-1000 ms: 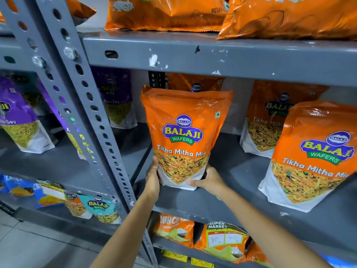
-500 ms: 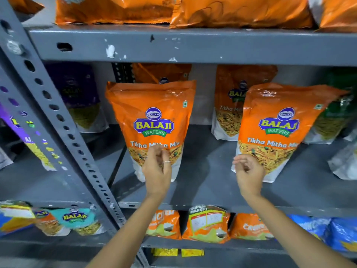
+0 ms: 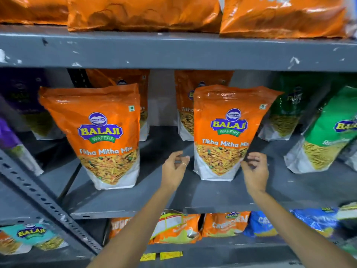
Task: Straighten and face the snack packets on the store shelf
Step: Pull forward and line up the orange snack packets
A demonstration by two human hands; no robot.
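1. Already, one orange Balaji Tikha Mitha Mix pouch [image 3: 105, 136] is stood upright and label-forward on the grey metal shelf [image 3: 193, 198], to the left of the pouch now being approached; it is judged to be faced.
2. The second Tikha Mitha Mix pouch [image 3: 228, 132] is stood near the shelf's front edge, its label readable but its body turned slightly; it is flanked by both hands, so it is judged to be the packet in hand.
3. The left hand [image 3: 174, 171] is held loosely curled just left of that pouch's lower corner, grasping nothing; no contact with the pouch can be seen.
4. The right hand [image 3: 255, 171] is half-closed at the pouch's lower right edge; whether the fingertips [image 3: 244, 164] touch the film cannot be told, and nothing is gripped.
5. Behind both front pouches, further orange pouches [image 3: 193, 101] are set back against the rear; their being drawn forward may be left to do.
6. To the right of the second pouch, a green Balaji pouch [image 3: 326, 132] is leaned and tilted; straightening is judged outstanding there; purple packets [image 3: 11, 132] to the far left are blurred.
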